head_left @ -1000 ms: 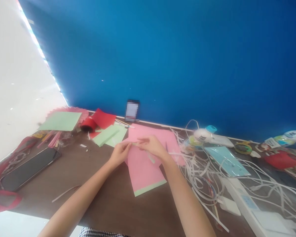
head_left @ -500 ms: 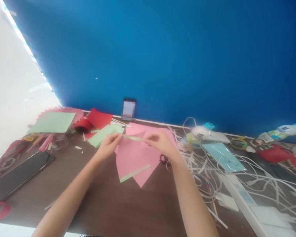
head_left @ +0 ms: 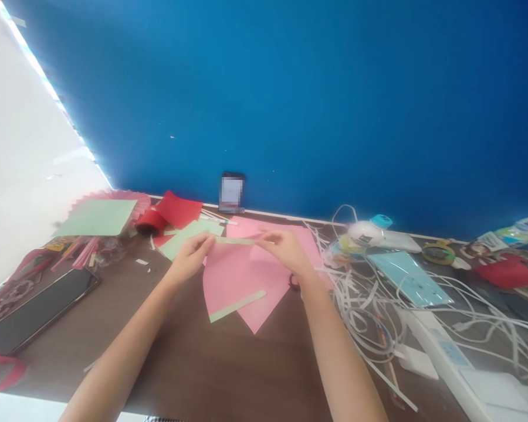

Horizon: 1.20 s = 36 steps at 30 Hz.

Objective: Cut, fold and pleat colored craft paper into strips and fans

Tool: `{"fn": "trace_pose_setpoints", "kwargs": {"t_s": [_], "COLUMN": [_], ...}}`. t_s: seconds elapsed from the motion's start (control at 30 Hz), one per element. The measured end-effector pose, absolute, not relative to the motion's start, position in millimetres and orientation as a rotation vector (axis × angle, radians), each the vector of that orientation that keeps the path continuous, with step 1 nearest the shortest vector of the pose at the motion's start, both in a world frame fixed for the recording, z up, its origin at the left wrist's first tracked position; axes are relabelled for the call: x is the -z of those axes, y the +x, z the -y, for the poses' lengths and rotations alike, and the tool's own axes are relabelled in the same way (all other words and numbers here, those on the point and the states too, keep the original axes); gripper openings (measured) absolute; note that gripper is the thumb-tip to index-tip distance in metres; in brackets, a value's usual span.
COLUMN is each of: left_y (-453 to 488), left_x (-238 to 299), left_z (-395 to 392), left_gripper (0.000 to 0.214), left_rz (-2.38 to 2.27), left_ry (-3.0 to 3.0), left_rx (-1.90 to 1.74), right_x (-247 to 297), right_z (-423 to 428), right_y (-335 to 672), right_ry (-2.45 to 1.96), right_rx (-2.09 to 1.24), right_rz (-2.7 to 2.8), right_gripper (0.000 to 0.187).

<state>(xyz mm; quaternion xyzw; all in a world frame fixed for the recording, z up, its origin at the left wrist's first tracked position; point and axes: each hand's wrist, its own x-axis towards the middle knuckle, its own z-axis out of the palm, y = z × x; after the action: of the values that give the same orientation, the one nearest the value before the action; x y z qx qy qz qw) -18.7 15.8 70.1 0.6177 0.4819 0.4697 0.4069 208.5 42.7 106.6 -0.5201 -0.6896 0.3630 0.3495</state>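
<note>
Between my two hands a narrow pale green paper strip (head_left: 235, 241) is stretched out level, lying along the upper edge of a pink paper piece (head_left: 229, 272). My left hand (head_left: 192, 256) pinches the strip's left end. At its right end, my right hand (head_left: 284, 249) closes its thumb and fingers on it. A second green strip (head_left: 238, 306) runs along the lower edge of the pink piece. Under that piece lies a larger pink sheet (head_left: 264, 308), one corner pointing toward me. Dark scissors handles (head_left: 294, 282) show partly beside my right wrist.
Green paper (head_left: 187, 237), red paper (head_left: 179, 209) and a red tape roll (head_left: 151, 221) lie left of the pink paper. A phone (head_left: 41, 310) rests at the left. White cables (head_left: 365, 328), glue bottles (head_left: 365, 231) and a power strip (head_left: 440, 346) crowd the right side.
The green strip between my hands has come down slightly and now sits along the pink piece's top edge. My camera view has shifted a little; both hands keep their hold.
</note>
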Motion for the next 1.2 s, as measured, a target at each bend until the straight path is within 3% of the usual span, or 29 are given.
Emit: {"fn": "trace_pose_setpoints", "kwargs": {"t_s": [1.2], "left_y": [-17.1], "left_x": [-72.8], "left_z": [-13.9], "left_gripper": [0.033], "left_rz": [-1.495], "left_ry": [1.789], "left_rx": [-1.192], "right_x": [-105.9], "right_z": [-46.9], "right_y": [202.5], "right_ry": [-1.363], "right_rx": [-0.851], "right_rz": [1.738], "right_gripper": [0.023]}}
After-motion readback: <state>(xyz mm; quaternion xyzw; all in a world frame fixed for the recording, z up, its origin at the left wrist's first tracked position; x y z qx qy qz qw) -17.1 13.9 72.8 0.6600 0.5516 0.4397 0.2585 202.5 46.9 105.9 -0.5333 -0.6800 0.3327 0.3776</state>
